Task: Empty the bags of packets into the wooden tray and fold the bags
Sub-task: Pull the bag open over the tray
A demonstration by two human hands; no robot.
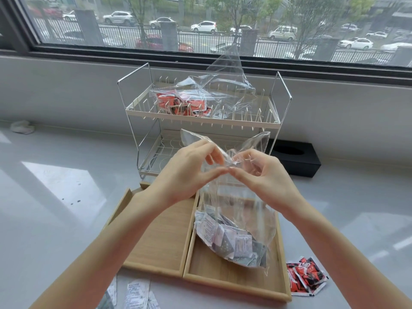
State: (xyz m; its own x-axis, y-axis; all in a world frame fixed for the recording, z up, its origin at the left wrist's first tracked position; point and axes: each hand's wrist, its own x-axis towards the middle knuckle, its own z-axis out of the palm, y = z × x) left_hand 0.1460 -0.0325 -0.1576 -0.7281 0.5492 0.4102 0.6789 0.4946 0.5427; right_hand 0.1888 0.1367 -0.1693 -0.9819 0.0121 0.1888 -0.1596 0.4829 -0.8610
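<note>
A clear plastic bag of grey and white packets [234, 230] is held up by its knotted top between both hands. The left hand [187, 172] and the right hand [265, 175] meet thumb tip to thumb tip, and each grip is closed on the crumpled plastic of the bag's neck, with the loose ends of the plastic fanning upward above the fingers. Below the grip the bag hangs down, and its packet-filled bottom rests in the right compartment of the two-part pale wooden tray [156, 241]; the left compartment lies under the left wrist. Beyond the grip, a white wire two-tier rack [200, 121] stands on the grey bench [55, 197], and on its upper tier a second clear bag with red packets [185, 101] is seen. Loose red and black packets [306, 277] lie on the bench just right of the tray, below the right forearm. Several white packets [136, 293] lie near the tray's front edge, under the left forearm.
</note>
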